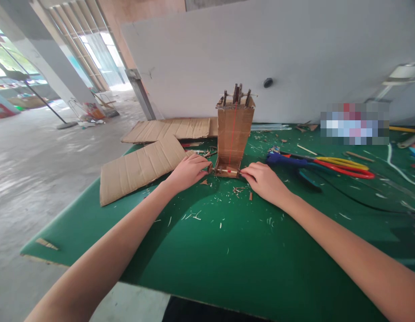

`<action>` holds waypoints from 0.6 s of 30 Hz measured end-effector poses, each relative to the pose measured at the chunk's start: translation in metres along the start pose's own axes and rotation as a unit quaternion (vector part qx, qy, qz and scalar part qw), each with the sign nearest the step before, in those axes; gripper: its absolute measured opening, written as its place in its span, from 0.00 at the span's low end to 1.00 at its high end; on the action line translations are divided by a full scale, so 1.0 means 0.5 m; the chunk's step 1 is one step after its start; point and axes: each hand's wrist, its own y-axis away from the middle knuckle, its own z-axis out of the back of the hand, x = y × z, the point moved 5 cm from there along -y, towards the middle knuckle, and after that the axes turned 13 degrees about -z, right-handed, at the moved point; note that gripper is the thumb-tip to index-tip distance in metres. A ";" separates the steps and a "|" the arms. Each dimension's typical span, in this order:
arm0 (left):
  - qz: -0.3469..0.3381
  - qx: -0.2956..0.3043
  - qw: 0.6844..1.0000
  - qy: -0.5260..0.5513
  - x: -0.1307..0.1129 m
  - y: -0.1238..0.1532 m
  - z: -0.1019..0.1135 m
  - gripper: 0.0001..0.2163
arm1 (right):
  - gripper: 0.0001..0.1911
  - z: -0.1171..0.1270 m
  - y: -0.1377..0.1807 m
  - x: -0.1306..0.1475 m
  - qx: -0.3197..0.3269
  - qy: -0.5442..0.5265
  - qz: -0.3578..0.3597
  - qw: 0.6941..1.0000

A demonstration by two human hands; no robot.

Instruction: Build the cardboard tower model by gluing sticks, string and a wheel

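A tall cardboard tower (235,129) stands upright on the green table, with a red string (232,138) running down its front. Across its low base lies a thin wooden stick (223,170), with a bit of red wound at its middle. On the left side of the base, my left hand (190,171) is closed, its fingertips pinching a small brown cardboard piece (210,168). My right hand (265,181) is also closed, thumb and finger pinched at the stick's right end. The fingertips partly hide that end. Narrow upright pieces (238,93) top the tower.
Flat cardboard sheets (140,172) lie to the left. Scissors with red and yellow handles (348,167) and a blue-handled tool (277,158) are on the right. Scraps litter the green table (207,264). A white wall (194,58) rises behind.
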 end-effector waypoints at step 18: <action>0.000 -0.002 1.000 -0.019 -0.002 0.003 0.004 0.14 | 0.11 0.005 0.002 0.004 0.001 0.023 -0.004 1.000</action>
